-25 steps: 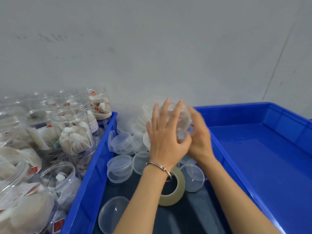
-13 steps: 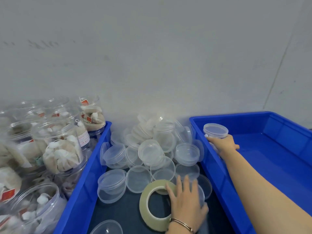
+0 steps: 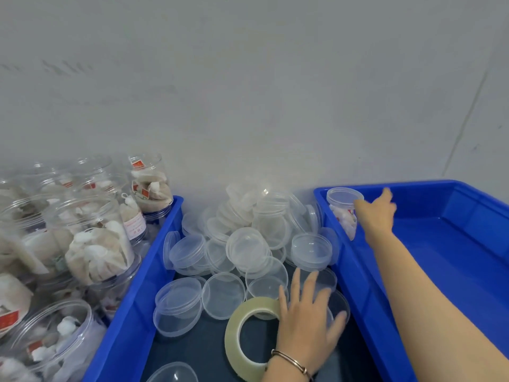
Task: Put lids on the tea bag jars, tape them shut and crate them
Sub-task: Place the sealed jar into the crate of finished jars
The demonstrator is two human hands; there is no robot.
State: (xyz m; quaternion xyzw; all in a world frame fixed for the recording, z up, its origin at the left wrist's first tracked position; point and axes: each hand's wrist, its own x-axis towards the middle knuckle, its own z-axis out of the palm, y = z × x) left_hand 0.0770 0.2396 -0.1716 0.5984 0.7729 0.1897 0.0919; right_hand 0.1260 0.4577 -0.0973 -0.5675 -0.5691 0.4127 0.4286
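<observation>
While my right grip (image 3: 375,216) rests loosely against the lidded jar (image 3: 343,210) in the crate (image 3: 454,244), my left grip (image 3: 307,323) spreads wide over loose lids (image 3: 248,249) beside the tape roll (image 3: 242,337).

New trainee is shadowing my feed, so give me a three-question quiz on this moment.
1. True or false: the lidded jar stands in the right crate's far left corner.
2. Which hand lies next to the tape roll? A) left B) right
3. Fill in: the loose lids are piled between the two blue ____.

Key:
1. True. The right hand is beside the jar with fingers extended.
2. A. The left hand lies spread over lids, its thumb side at the roll.
3. Crates: the left crate holds open jars.
</observation>
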